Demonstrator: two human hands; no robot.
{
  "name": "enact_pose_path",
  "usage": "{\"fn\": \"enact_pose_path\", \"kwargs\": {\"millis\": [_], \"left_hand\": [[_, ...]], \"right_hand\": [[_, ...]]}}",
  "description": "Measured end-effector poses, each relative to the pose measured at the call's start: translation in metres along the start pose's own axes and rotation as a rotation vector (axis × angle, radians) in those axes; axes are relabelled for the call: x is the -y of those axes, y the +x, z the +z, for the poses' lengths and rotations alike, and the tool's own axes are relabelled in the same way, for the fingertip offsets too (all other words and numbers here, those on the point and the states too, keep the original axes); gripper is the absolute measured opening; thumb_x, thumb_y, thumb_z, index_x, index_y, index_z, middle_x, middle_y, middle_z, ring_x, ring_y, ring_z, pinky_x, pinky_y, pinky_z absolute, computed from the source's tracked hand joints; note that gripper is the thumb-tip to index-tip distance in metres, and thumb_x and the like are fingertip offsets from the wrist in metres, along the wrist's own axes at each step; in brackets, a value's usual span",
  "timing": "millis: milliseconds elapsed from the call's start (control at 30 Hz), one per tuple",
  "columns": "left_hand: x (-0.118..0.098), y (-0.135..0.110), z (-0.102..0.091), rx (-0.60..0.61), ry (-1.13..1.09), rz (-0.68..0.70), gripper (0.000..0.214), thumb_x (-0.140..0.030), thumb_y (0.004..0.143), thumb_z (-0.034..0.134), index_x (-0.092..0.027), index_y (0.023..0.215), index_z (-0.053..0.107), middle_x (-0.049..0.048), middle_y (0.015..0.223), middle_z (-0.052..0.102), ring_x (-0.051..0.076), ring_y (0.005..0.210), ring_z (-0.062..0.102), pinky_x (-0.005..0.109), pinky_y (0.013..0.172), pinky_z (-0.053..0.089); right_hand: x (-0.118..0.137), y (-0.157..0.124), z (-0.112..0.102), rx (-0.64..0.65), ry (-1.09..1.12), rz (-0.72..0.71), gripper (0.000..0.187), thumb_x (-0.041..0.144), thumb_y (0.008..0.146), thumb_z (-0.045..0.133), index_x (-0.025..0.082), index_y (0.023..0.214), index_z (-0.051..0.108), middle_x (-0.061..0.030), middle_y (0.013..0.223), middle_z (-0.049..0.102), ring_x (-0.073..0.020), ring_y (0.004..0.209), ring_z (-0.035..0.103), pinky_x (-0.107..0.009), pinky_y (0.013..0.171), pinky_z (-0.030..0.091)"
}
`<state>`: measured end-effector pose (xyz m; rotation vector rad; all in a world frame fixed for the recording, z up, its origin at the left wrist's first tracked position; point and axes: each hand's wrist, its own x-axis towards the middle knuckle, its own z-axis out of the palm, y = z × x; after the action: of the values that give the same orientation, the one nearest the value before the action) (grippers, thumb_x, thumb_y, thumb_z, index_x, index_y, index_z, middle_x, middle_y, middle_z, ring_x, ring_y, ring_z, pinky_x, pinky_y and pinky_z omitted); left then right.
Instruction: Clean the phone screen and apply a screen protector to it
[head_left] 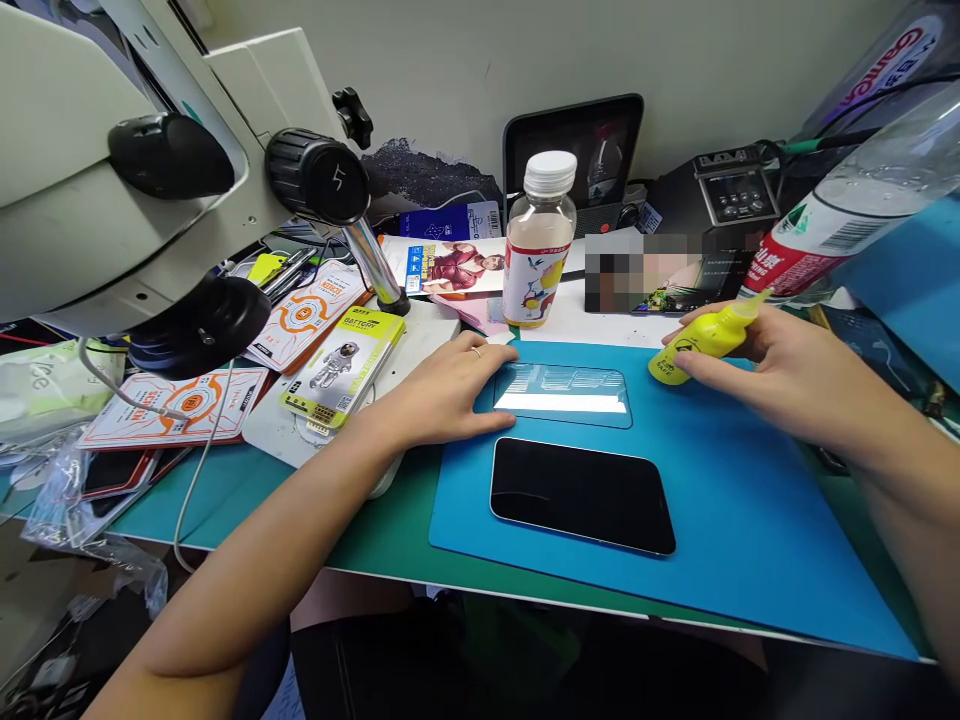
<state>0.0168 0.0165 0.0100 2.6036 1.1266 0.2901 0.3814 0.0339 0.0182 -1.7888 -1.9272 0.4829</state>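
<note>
Blue matting [757,550] bears a clear panel [562,393] beside the spread left hand [457,390] (perhaps touching); the right hand [787,365] grips a bottle [705,342].

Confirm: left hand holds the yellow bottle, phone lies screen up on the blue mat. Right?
Wrong hand: the head view shows the right hand holding the yellow bottle. The phone does lie screen up on the blue mat.

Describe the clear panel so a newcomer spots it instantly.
Find the blue mat. Near its far edge, beside the left hand, lies the clear panel, beyond the smartphone. Unlike the phone's black screen, it looks see-through, with a thin dark outline.
</note>
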Motion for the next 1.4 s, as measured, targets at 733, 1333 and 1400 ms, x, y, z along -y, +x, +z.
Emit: {"fn": "enact_pose_path", "kwargs": {"millis": [733, 1333, 1400], "left_hand": [[-0.006, 0.004, 0.010, -0.058, -0.115, 0.138, 0.056, -0.021, 0.095, 0.075, -0.023, 0.146, 0.050, 0.0155, 0.152, 0.056, 0.033, 0.141, 0.061, 0.051, 0.116, 0.056], [-0.005, 0.002, 0.009, -0.096, -0.066, 0.170, 0.060, -0.023, 0.097, 0.075, -0.022, 0.152, 0.050, 0.0168, 0.154, 0.059, 0.033, 0.141, 0.059, 0.053, 0.119, 0.053], [-0.004, 0.002, 0.008, -0.091, -0.060, 0.168, 0.060, -0.024, 0.097, 0.074, -0.021, 0.152, 0.050, 0.0169, 0.154, 0.060, 0.033, 0.141, 0.059, 0.053, 0.119, 0.052]], "right_hand": [[0.002, -0.008, 0.010, -0.041, -0.031, -0.122, 0.075, 0.073, 0.083, 0.069, 0.024, 0.139, 0.072, -0.0138, 0.123, 0.082, -0.0381, 0.102, 0.077, -0.053, 0.090, 0.058], [0.014, -0.011, 0.006, 0.006, -0.084, -0.129, 0.077, 0.070, 0.085, 0.065, 0.020, 0.144, 0.068, -0.0182, 0.131, 0.080, -0.0365, 0.094, 0.076, -0.051, 0.087, 0.058], [0.014, -0.010, 0.006, 0.021, -0.084, -0.125, 0.077, 0.071, 0.085, 0.064, 0.019, 0.143, 0.067, -0.0194, 0.131, 0.079, -0.0371, 0.094, 0.076, -0.052, 0.086, 0.058]]}}
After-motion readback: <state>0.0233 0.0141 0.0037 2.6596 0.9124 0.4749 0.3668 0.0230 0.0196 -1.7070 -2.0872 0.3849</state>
